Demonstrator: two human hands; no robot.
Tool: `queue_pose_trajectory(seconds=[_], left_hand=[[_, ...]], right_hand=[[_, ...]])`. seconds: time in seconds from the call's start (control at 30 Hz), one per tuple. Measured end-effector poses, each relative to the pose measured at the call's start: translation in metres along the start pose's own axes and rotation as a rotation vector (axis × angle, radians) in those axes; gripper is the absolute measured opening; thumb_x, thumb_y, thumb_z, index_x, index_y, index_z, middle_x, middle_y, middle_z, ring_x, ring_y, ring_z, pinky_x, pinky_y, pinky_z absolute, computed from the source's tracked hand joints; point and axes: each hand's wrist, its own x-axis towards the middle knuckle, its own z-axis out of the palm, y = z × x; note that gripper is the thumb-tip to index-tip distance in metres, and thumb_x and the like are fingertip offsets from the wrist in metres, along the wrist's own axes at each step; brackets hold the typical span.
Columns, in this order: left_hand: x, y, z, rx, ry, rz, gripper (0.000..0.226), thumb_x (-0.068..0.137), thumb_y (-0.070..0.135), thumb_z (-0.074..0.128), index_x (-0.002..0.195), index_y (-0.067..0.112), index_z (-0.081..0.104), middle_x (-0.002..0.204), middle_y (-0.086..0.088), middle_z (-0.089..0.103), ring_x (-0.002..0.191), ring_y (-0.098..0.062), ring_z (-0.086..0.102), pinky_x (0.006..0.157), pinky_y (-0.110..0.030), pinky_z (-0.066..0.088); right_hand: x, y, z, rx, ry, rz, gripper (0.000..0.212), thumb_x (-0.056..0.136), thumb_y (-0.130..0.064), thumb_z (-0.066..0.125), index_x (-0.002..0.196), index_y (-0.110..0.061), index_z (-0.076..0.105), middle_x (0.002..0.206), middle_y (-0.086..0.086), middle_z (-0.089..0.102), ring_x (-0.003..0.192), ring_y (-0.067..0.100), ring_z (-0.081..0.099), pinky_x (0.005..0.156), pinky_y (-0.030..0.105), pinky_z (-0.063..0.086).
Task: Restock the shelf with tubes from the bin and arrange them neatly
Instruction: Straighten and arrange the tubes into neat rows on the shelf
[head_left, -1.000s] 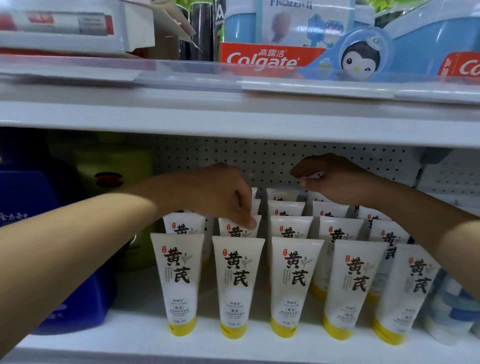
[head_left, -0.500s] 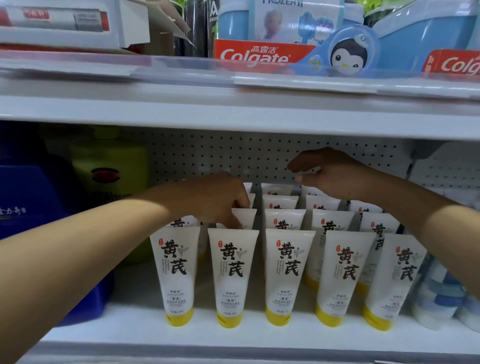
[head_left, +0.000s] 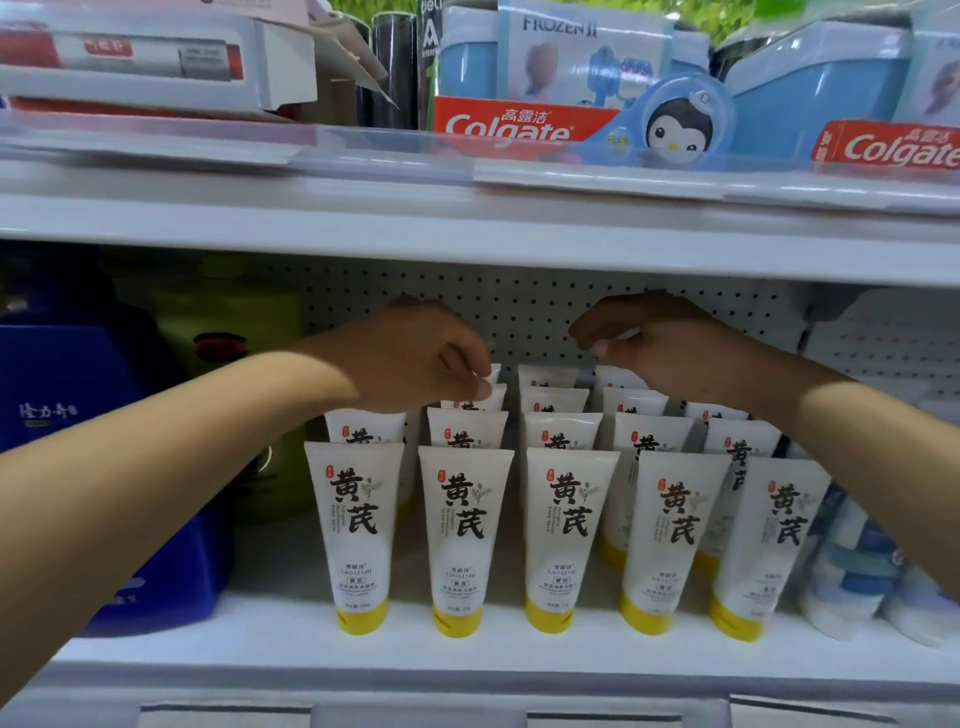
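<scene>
Head view: my left hand (head_left: 415, 358) pinches a rear tube (head_left: 475, 397) at twelve o'clock; my right hand (head_left: 660, 348) hovers, fingers curled, empty; a nudge could topple rows.

Counted what I can see: five white squeeze tubes with yellow caps (head_left: 356, 530) in the front row, standing cap-down; more of them behind in five columns, but hands hide some, so no exact total; two bare hands, left hand (head_left: 415, 358) and right hand (head_left: 660, 345); two red Colgate boxes (head_left: 511, 124) up top; one blue jug (head_left: 78, 467); one yellow-green bottle (head_left: 234, 332).
</scene>
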Motion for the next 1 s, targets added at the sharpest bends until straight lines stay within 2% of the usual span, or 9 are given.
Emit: queue_pose_trajectory(seconds=[0.1, 0.2, 0.37, 0.43, 0.53, 0.7, 0.83, 0.93, 1.0], left_hand=[[-0.009, 0.006, -0.001, 0.004, 0.048, -0.026, 0.019, 0.088, 0.034, 0.057, 0.104, 0.027, 0.064, 0.098, 0.017, 0.065, 0.093, -0.003, 0.062, 0.085, -0.017, 0.044], [-0.016, 0.011, 0.002, 0.028, 0.041, -0.054, 0.017, 0.086, 0.034, 0.060, 0.102, 0.031, 0.065, 0.094, 0.018, 0.064, 0.091, -0.005, 0.063, 0.083, -0.018, 0.046], [-0.026, 0.017, 0.006, 0.094, 0.005, -0.100, 0.020, 0.086, 0.035, 0.060, 0.103, 0.029, 0.067, 0.104, 0.012, 0.067, 0.097, -0.011, 0.062, 0.089, -0.023, 0.047], [-0.029, 0.020, 0.005, 0.131, -0.005, -0.117, 0.023, 0.088, 0.035, 0.058, 0.108, 0.027, 0.066, 0.108, 0.009, 0.066, 0.101, -0.012, 0.061, 0.091, -0.024, 0.046], [-0.033, 0.023, 0.004, 0.148, -0.020, -0.121, 0.024, 0.090, 0.033, 0.056, 0.111, 0.025, 0.066, 0.110, 0.007, 0.065, 0.102, -0.014, 0.060, 0.091, -0.025, 0.046], [-0.039, 0.023, 0.007, 0.113, -0.017, -0.105, 0.025, 0.087, 0.034, 0.061, 0.109, 0.026, 0.067, 0.107, 0.009, 0.066, 0.099, -0.010, 0.061, 0.087, -0.020, 0.046], [-0.039, 0.023, 0.013, 0.075, -0.030, -0.093, 0.027, 0.081, 0.039, 0.066, 0.107, 0.029, 0.067, 0.100, 0.012, 0.067, 0.093, -0.006, 0.062, 0.083, -0.021, 0.051], [-0.037, 0.023, 0.017, 0.065, -0.048, -0.099, 0.030, 0.079, 0.041, 0.069, 0.107, 0.032, 0.064, 0.099, 0.014, 0.065, 0.091, -0.004, 0.062, 0.080, -0.019, 0.051], [-0.035, 0.024, 0.020, 0.078, -0.054, -0.099, 0.032, 0.077, 0.042, 0.070, 0.107, 0.033, 0.064, 0.100, 0.014, 0.065, 0.092, -0.004, 0.062, 0.081, -0.021, 0.052]], right_hand=[[-0.018, -0.010, -0.006, 0.017, -0.052, -0.005, 0.017, 0.094, -0.017, 0.050, 0.098, -0.028, 0.063, 0.097, -0.015, 0.062, 0.097, 0.007, 0.058, 0.080, 0.011, 0.039], [-0.038, -0.023, -0.007, 0.017, -0.172, -0.023, 0.009, 0.090, -0.032, 0.056, 0.095, -0.034, 0.062, 0.093, -0.022, 0.063, 0.090, -0.002, 0.059, 0.079, 0.011, 0.042], [-0.057, -0.037, 0.008, -0.124, -0.313, 0.017, 0.035, 0.076, -0.050, 0.068, 0.106, -0.035, 0.063, 0.102, -0.020, 0.065, 0.091, 0.000, 0.061, 0.083, 0.023, 0.051], [-0.060, -0.039, 0.016, -0.199, -0.326, 0.018, 0.037, 0.075, -0.049, 0.069, 0.108, -0.034, 0.062, 0.108, -0.016, 0.064, 0.093, 0.004, 0.060, 0.083, 0.026, 0.052], [-0.062, -0.039, 0.024, -0.257, -0.327, 0.042, 0.039, 0.082, -0.041, 0.066, 0.119, -0.033, 0.058, 0.121, -0.012, 0.058, 0.093, 0.007, 0.051, 0.079, 0.020, 0.043], [-0.061, -0.039, 0.023, -0.253, -0.334, 0.013, 0.025, 0.086, -0.032, 0.064, 0.111, -0.030, 0.063, 0.114, -0.011, 0.062, 0.079, 0.004, 0.049, 0.058, 0.009, 0.035], [-0.062, -0.037, 0.023, -0.267, -0.331, 0.009, 0.026, 0.086, -0.032, 0.064, 0.112, -0.029, 0.063, 0.113, -0.011, 0.060, 0.079, 0.004, 0.047, 0.059, 0.010, 0.035], [-0.064, -0.037, 0.022, -0.267, -0.329, 0.031, 0.032, 0.087, -0.032, 0.064, 0.118, -0.028, 0.060, 0.119, -0.010, 0.059, 0.085, 0.007, 0.048, 0.071, 0.017, 0.039], [-0.064, -0.037, 0.022, -0.260, -0.332, 0.028, 0.030, 0.087, -0.031, 0.063, 0.117, -0.028, 0.061, 0.118, -0.010, 0.060, 0.084, 0.007, 0.049, 0.068, 0.017, 0.039]])
